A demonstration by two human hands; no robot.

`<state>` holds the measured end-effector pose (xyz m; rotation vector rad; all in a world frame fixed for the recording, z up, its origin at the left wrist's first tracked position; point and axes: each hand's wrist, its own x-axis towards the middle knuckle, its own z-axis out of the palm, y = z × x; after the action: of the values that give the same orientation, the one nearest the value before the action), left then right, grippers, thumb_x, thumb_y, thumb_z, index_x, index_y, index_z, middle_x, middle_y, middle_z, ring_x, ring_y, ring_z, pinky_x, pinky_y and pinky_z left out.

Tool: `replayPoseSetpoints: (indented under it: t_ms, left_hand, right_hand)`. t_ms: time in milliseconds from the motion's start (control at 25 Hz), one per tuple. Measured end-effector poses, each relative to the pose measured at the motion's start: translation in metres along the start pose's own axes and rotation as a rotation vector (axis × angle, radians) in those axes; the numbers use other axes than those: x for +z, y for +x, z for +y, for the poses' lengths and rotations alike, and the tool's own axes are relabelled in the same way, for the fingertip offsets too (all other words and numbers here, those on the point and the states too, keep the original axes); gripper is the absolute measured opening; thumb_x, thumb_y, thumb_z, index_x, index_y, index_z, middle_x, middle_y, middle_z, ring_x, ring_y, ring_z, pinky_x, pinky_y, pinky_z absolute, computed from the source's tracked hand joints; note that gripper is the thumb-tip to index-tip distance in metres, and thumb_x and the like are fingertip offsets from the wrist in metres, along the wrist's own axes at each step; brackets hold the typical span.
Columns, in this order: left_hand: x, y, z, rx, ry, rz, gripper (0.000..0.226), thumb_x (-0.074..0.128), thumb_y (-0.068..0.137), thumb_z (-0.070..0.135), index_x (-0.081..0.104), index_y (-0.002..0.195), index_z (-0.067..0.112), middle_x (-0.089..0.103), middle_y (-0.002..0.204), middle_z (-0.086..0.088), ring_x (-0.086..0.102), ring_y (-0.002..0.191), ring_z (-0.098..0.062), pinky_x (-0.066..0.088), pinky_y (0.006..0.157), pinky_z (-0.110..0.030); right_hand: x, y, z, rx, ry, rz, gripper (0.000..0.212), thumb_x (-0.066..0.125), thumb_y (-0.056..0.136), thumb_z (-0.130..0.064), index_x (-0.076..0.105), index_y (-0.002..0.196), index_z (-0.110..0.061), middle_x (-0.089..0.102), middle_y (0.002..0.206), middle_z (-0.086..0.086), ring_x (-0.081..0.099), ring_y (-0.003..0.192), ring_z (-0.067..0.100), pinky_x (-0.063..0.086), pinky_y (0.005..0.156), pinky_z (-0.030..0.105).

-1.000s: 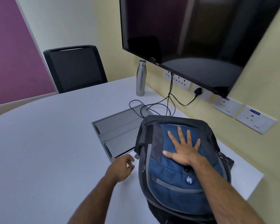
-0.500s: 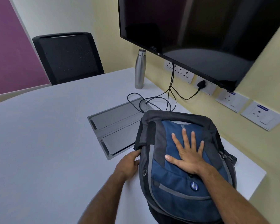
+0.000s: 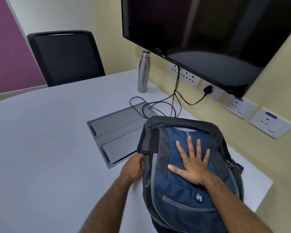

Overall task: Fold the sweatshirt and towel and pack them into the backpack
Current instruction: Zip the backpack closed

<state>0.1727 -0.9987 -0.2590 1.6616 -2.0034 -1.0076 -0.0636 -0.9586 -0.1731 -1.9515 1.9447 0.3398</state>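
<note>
A blue and grey backpack (image 3: 180,195) lies front-up on the white table (image 3: 40,148), near the right edge. My right hand (image 3: 192,164) rests flat on its blue front panel, fingers spread. My left hand (image 3: 133,167) is at the bag's left side, fingers closed on the dark flap edge or a zipper pull there; which one I cannot tell. No sweatshirt or towel shows in this view.
A grey cable hatch (image 3: 118,130) is set into the table just left of the bag, with black cables (image 3: 158,106) looping over it. A steel bottle (image 3: 143,72) stands by the wall. A black chair (image 3: 65,58) and a wall screen (image 3: 208,31) are beyond.
My left hand has moved right from the bare table to the backpack's left edge and closed on it. My right hand stays flat on the bag.
</note>
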Motion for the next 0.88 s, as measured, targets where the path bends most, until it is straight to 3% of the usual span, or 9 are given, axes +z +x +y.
replayPoseSetpoints:
  t_ms: [120, 400, 880]
  left_hand:
    - [-0.006, -0.001, 0.0, -0.001, 0.122, -0.033, 0.018, 0.053, 0.101, 0.026, 0.059, 0.117, 0.02, 0.065, 0.112, -0.002, 0.062, 0.099, -0.023, 0.053, 0.092, -0.037]
    - [-0.036, -0.013, -0.01, 0.002, 0.283, -0.068, 0.023, 0.061, 0.087, 0.003, 0.062, 0.097, 0.023, 0.066, 0.096, 0.006, 0.062, 0.086, -0.015, 0.057, 0.082, -0.036]
    - [-0.036, -0.06, -0.016, 0.069, 0.285, -0.129, 0.028, 0.062, 0.083, -0.002, 0.067, 0.095, 0.022, 0.066, 0.093, 0.007, 0.061, 0.085, -0.014, 0.057, 0.08, -0.034]
  right_hand:
    - [0.0, 0.001, -0.001, 0.01, -0.013, -0.008, 0.105, 0.015, 0.063, -0.099, -0.035, 0.141, -0.049, -0.062, 0.136, -0.006, -0.06, 0.123, 0.027, -0.026, 0.105, 0.068]
    - [-0.004, 0.002, -0.002, 0.016, -0.001, -0.027, 0.107, 0.014, 0.059, -0.101, -0.034, 0.141, -0.05, -0.062, 0.135, -0.007, -0.06, 0.122, 0.026, -0.026, 0.104, 0.068]
    - [-0.006, -0.001, -0.008, 0.041, -0.008, -0.04, 0.109, 0.016, 0.058, -0.102, -0.034, 0.14, -0.051, -0.062, 0.135, -0.008, -0.056, 0.126, 0.028, -0.025, 0.104, 0.069]
